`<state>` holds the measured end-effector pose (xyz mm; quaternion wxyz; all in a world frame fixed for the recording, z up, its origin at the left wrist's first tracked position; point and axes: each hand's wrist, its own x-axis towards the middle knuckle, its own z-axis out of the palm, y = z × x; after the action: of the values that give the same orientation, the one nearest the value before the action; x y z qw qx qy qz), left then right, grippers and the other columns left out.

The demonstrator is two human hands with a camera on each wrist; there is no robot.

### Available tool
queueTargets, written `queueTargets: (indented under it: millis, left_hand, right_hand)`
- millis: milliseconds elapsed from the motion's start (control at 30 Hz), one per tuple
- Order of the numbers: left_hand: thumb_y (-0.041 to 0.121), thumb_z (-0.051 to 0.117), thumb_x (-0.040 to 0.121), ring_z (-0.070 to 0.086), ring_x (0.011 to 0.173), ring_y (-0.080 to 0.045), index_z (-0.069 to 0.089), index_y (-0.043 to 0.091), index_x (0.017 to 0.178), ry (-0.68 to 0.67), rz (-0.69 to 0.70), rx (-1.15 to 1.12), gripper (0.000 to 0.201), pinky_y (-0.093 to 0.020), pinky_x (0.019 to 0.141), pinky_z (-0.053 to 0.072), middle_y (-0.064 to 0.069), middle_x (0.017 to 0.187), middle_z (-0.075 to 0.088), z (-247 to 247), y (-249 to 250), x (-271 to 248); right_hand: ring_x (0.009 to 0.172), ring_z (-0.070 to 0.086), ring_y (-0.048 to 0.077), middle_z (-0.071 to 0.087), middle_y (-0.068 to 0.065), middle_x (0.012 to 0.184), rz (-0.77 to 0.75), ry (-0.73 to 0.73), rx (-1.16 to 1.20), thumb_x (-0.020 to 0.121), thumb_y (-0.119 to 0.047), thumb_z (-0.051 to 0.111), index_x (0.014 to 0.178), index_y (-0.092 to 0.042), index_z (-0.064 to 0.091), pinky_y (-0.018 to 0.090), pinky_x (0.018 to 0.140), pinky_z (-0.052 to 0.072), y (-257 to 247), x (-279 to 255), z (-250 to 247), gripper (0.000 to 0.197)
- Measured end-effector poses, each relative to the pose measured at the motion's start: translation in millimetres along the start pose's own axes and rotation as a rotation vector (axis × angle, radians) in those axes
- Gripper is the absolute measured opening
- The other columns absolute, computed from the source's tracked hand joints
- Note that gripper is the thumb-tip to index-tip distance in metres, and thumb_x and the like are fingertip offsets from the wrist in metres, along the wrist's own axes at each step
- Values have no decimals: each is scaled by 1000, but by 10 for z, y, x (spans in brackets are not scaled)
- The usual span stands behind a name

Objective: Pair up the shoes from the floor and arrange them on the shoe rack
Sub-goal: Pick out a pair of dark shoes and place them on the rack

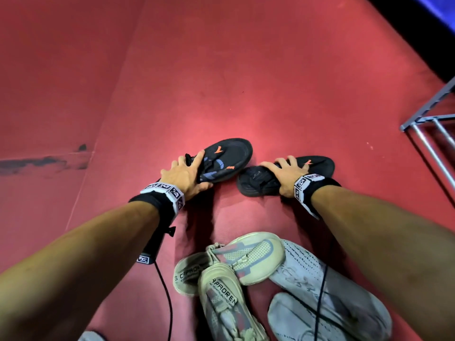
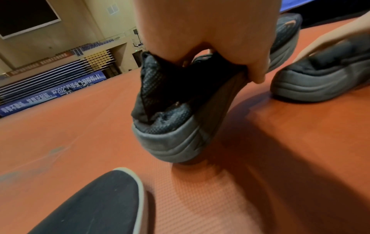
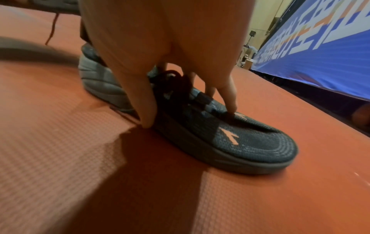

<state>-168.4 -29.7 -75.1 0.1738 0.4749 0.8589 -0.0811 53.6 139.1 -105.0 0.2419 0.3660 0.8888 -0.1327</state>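
Note:
Two black sneakers with orange marks lie on the red floor mat. My left hand (image 1: 187, 173) grips the left black sneaker (image 1: 229, 158) at its collar, thumb under the side; the left wrist view shows its heel (image 2: 170, 126) tipped up off the mat. My right hand (image 1: 283, 173) clasps the right black sneaker (image 1: 317, 164) over its laces, thumb on one side and fingers (image 3: 230, 98) on the other, with the sole flat on the mat (image 3: 260, 150). A corner of the metal shoe rack (image 1: 433, 124) shows at the right edge.
A pair of beige sneakers (image 1: 221, 274) and a pair of light grey sneakers (image 1: 320, 291) lie close to me, between my forearms. A black cable (image 1: 165, 286) runs from my left wrist. A blue banner (image 3: 320, 47) borders the mat on the right.

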Motion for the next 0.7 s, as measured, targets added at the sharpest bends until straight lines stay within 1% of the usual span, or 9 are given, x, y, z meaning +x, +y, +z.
queueTargets:
  millis: [133, 200, 267, 333, 400, 467, 533, 600, 700]
  left_hand:
    - [68, 61, 78, 54, 114, -41, 18, 28, 145, -33, -35, -95, 89, -50, 93, 46, -19, 130, 44, -8, 193, 46]
    - [68, 63, 77, 56, 112, -42, 20, 27, 144, -57, -72, -125, 89, -49, 92, 46, -19, 128, 46, 5, 259, 64]
    - [67, 65, 76, 56, 113, -43, 19, 28, 144, -96, -104, -155, 91, -50, 95, 46, -19, 129, 45, 35, 328, 73]
    - [64, 68, 76, 56, 112, -44, 18, 30, 145, -135, -108, -184, 92, -50, 95, 46, -19, 130, 43, 72, 409, 52]
    - [61, 70, 76, 56, 114, -43, 17, 31, 146, -177, -98, -193, 93, -49, 96, 46, -18, 133, 41, 130, 511, 14]
    - [60, 72, 75, 54, 116, -42, 17, 30, 147, -224, -78, -169, 94, -49, 97, 46, -16, 137, 38, 209, 627, -12]
    - [56, 73, 75, 51, 121, -41, 20, 27, 146, -262, -45, -131, 93, -51, 98, 44, -16, 139, 37, 259, 731, -18]
    - [51, 75, 76, 44, 129, -40, 15, 27, 150, -292, -25, -96, 98, -53, 103, 41, -17, 144, 33, 275, 785, -28]
    - [47, 77, 75, 30, 139, -37, -4, 29, 155, -331, 8, -17, 116, -51, 110, 34, -14, 156, 18, 322, 746, -87]
  right_hand:
    - [138, 17, 31, 33, 3, 145, -72, -36, 55, 80, -19, 55, 141, -44, 32, 60, 104, 26, -22, -83, -20, 69]
    - [137, 21, 30, 38, 5, 142, -84, -46, 118, 82, -18, 51, 134, -42, 44, 51, 105, 27, -52, -110, -44, 58]
    - [134, 28, 29, 49, 4, 135, -91, -60, 172, 84, -19, 51, 125, -39, 56, 38, 98, 30, -71, -131, -63, 46]
    - [127, 39, 29, 61, 2, 122, -62, -24, 198, 88, -32, 54, 111, -34, 69, 29, 93, 34, -90, -145, -82, 27]
    - [122, 46, 30, 64, 6, 115, -6, 19, 193, 91, -51, 52, 101, -25, 74, 40, 99, 41, -108, -141, -74, 35]
    - [126, 40, 31, 57, 9, 124, 69, 63, 153, 91, -58, 51, 107, -18, 71, 53, 103, 37, -113, -130, -44, 47]
    - [137, 24, 34, 39, 11, 142, 152, 115, 145, 88, -58, 56, 124, -18, 59, 63, 104, 31, -77, -125, -28, 54]
    - [145, 5, 37, 14, 13, 157, 255, 115, 189, 83, -59, 64, 140, -20, 41, 69, 106, 26, -1, -106, 8, 73]
    - [146, -9, 42, -10, 16, 160, 360, 63, 283, 71, -68, 70, 152, -24, 18, 69, 108, 19, 81, -121, 78, 106]
